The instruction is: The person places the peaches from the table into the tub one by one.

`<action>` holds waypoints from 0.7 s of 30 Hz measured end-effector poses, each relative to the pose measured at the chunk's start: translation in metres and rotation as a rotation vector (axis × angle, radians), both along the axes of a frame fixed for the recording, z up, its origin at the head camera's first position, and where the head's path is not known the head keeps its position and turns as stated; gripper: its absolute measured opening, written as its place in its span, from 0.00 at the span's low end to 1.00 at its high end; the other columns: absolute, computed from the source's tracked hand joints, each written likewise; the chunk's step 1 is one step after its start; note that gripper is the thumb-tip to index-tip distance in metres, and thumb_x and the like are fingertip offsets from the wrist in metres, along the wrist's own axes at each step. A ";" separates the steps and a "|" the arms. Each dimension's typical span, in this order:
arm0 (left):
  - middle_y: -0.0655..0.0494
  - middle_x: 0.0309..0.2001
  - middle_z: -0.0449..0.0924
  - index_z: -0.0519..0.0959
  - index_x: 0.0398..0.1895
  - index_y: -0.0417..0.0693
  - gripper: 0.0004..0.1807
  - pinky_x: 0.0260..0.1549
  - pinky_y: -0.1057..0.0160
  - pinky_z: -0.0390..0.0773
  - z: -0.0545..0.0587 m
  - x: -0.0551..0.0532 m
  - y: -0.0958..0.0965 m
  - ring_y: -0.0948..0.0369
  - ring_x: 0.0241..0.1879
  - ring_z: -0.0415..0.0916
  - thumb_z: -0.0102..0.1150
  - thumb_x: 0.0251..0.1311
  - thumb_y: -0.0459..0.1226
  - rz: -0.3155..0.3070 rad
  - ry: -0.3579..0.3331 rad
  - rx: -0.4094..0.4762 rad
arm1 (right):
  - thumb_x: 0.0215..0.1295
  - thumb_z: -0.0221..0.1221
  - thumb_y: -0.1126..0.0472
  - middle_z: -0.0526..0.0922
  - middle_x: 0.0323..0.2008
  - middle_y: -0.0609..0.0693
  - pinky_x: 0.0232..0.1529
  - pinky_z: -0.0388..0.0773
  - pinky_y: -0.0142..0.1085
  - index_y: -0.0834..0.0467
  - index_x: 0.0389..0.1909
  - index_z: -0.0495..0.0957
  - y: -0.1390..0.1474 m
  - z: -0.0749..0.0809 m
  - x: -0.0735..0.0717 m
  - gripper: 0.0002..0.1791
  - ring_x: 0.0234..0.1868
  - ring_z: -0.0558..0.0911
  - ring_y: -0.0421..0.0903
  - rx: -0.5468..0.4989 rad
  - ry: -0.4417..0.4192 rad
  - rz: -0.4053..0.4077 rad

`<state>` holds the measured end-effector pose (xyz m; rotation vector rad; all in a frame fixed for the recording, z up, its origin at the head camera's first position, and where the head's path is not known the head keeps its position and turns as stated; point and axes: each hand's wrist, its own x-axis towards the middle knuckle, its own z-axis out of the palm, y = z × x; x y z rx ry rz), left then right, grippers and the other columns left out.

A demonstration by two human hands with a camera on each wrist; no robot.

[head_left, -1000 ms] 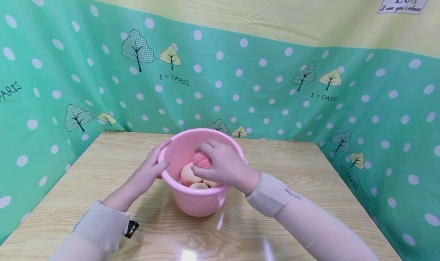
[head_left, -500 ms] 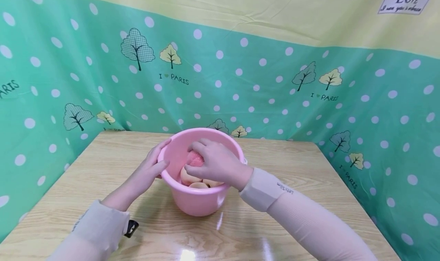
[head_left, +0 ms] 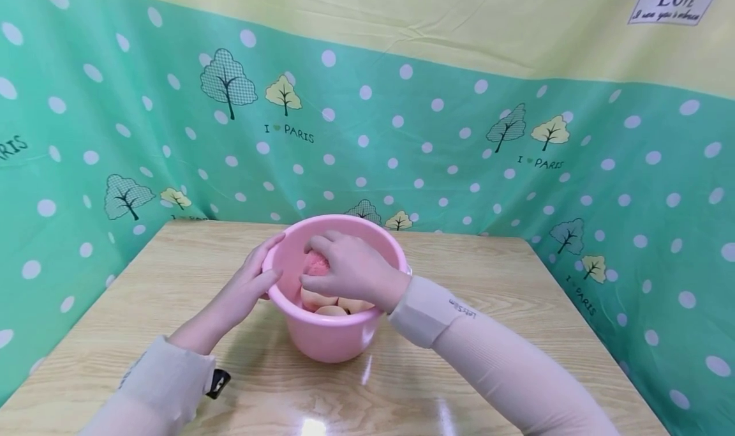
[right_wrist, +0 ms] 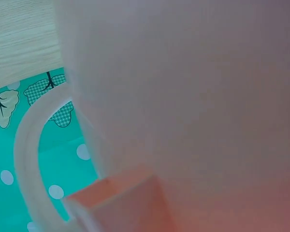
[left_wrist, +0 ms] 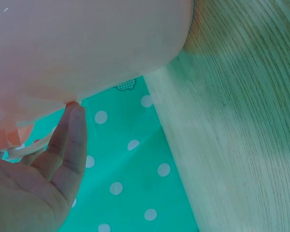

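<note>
A pink bucket [head_left: 330,340] stands on the table. My left hand [head_left: 252,276] holds its left rim, thumb over the edge and fingers along the outside. In the left wrist view, fingertips [left_wrist: 76,108] touch the outer wall. Inside the bucket's mouth, my right hand [head_left: 347,267] grips a pink, fuzzy, rough-surfaced ball [head_left: 316,263], partly covered by the fingers. Below it lie several pale orange round things [head_left: 331,310] that look like peaches, some hidden by the hand and rim. The right wrist view catches the bucket wall and its pale handle [right_wrist: 26,154], not the hand.
The wood-grain table [head_left: 471,283] spreads around the bucket. A green polka-dot cloth [head_left: 425,136] hangs behind and at both sides. Beside the left cuff is a small black piece [head_left: 218,383].
My right hand has moved left inside the bucket with the fuzzy ball, toward the left wall. My left hand and the bucket have stayed in place.
</note>
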<state>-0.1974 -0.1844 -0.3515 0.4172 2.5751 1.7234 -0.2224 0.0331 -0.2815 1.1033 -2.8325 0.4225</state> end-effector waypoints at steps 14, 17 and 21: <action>0.43 0.76 0.46 0.46 0.80 0.61 0.35 0.44 0.57 0.76 -0.001 0.000 0.000 0.44 0.65 0.61 0.42 0.72 0.42 -0.001 -0.006 -0.008 | 0.61 0.60 0.43 0.76 0.50 0.44 0.50 0.76 0.35 0.47 0.59 0.74 -0.005 -0.004 -0.004 0.26 0.42 0.77 0.42 0.091 -0.035 -0.034; 0.44 0.76 0.46 0.46 0.80 0.62 0.35 0.44 0.57 0.76 -0.002 0.000 0.000 0.44 0.66 0.61 0.43 0.72 0.43 0.000 -0.006 -0.010 | 0.61 0.60 0.42 0.76 0.49 0.44 0.49 0.76 0.35 0.47 0.59 0.74 -0.005 -0.005 -0.004 0.27 0.42 0.77 0.42 0.093 -0.038 -0.029; 0.43 0.76 0.46 0.47 0.79 0.61 0.35 0.43 0.56 0.77 -0.002 0.000 0.000 0.44 0.65 0.62 0.43 0.72 0.43 -0.002 0.006 -0.002 | 0.61 0.61 0.43 0.76 0.47 0.44 0.47 0.76 0.34 0.48 0.59 0.74 -0.004 -0.006 -0.005 0.27 0.40 0.76 0.41 0.091 -0.036 -0.015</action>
